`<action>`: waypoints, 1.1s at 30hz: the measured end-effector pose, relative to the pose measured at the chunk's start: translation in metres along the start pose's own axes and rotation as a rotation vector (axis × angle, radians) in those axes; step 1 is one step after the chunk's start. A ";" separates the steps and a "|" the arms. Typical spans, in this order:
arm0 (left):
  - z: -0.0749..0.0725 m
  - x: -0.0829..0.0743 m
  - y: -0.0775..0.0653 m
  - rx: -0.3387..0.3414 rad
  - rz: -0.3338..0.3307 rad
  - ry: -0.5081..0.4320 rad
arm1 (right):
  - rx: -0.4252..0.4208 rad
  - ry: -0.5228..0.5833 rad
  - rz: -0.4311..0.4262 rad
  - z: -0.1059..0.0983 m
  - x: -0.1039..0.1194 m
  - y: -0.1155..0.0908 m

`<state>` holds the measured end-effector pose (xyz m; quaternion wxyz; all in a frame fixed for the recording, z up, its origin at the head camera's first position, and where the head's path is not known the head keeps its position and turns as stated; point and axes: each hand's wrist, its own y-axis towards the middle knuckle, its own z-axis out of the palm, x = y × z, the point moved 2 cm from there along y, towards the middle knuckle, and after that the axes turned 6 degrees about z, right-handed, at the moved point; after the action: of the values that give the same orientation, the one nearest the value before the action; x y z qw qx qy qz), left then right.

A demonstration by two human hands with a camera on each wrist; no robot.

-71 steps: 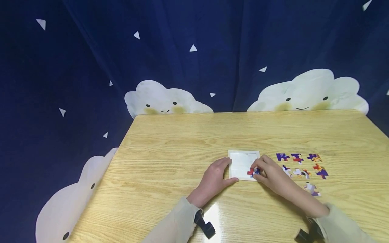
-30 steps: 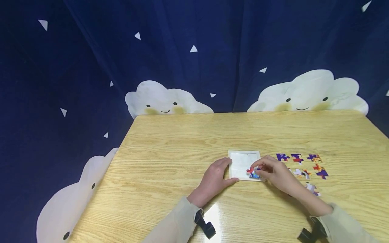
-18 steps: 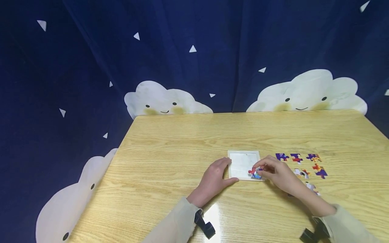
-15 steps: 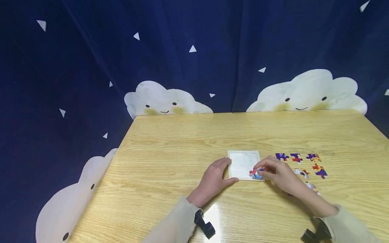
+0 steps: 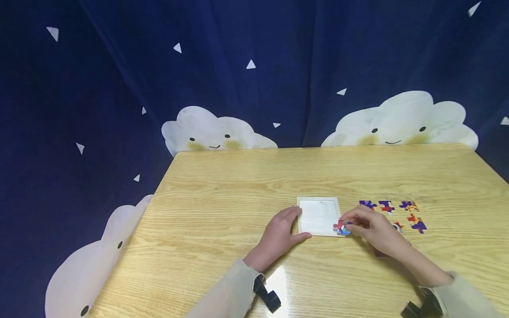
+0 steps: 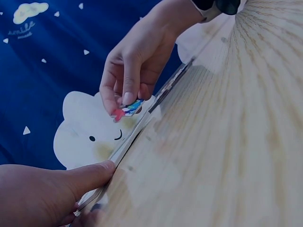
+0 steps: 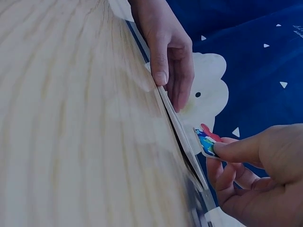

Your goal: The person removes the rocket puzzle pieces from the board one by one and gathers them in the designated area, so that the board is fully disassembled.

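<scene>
A white puzzle frame point(image 5: 318, 216) lies flat on the table, its bare white inside showing. My left hand point(image 5: 278, 234) holds it at the left side, thumb at the near edge and fingers at the left edge. In the left wrist view that thumb point(image 6: 94, 177) lies along the frame's rim. Between thumb and fingertips, my right hand point(image 5: 375, 227) pinches a red and blue jigsaw piece point(image 5: 342, 227). The piece is over the frame's near right corner in the head view. The right wrist view shows the jigsaw piece point(image 7: 207, 141) tilted and raised off the frame.
Several loose jigsaw pieces point(image 5: 416, 223) lie on the table right of the frame, some partly hidden by my right hand and forearm. The wooden table point(image 5: 222, 190) ends at a dark blue curtain point(image 5: 222, 79) printed with clouds.
The right hand has moved to the right with the jigsaw piece, from inside the frame to its right rim. The left hand stays on the frame.
</scene>
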<state>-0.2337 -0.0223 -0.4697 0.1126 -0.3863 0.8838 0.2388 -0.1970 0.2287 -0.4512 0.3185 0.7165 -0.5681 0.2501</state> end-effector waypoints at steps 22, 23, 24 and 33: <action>-0.001 -0.001 -0.001 -0.003 0.000 -0.015 | 0.042 0.032 0.063 -0.026 -0.020 -0.020; -0.001 -0.001 -0.001 -0.002 -0.001 -0.015 | 0.044 0.030 0.064 -0.027 -0.021 -0.021; -0.001 -0.001 -0.001 -0.002 -0.002 -0.016 | 0.042 0.027 0.065 -0.028 -0.022 -0.022; 0.000 -0.001 0.000 -0.011 0.005 -0.021 | -0.005 -0.034 0.037 -0.040 -0.031 -0.031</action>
<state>-0.2329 -0.0221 -0.4693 0.1190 -0.3821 0.8823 0.2479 -0.1742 0.2833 -0.4524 0.3057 0.7092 -0.5872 0.2422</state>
